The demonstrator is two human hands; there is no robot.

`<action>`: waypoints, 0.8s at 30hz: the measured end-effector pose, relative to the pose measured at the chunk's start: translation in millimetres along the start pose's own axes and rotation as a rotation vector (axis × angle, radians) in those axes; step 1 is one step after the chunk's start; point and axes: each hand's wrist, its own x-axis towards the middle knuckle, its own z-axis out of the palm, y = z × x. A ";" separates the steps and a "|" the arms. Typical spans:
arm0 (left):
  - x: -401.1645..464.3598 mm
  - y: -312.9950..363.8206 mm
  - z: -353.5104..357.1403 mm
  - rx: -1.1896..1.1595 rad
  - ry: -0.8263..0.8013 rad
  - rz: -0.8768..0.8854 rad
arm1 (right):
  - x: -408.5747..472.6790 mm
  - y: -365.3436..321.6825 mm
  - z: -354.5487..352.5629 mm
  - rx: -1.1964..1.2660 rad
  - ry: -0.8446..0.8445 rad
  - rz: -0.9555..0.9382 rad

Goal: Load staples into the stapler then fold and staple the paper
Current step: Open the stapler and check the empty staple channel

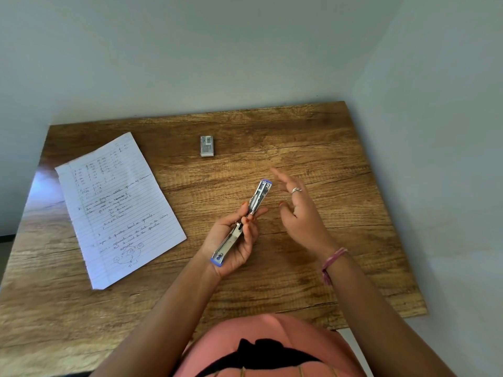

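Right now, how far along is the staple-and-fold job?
Early. Done: the stapler is swung fully open. In hand: the left hand grips it above the table, while the right hand hovers beside it, open and holding nothing. Left: the staple box lies untouched at the far side, so loading looks not yet done; the paper lies flat, unfolded and unstapled.
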 end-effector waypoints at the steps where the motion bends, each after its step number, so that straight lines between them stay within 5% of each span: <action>1: 0.1 0.0 0.1 -0.004 0.001 0.002 | -0.1 0.1 0.2 -0.023 -0.028 -0.007; 24: 0.0 2.5 -2.8 -0.095 -0.083 -0.059 | 0.5 -2.3 -1.7 0.010 -0.046 -0.050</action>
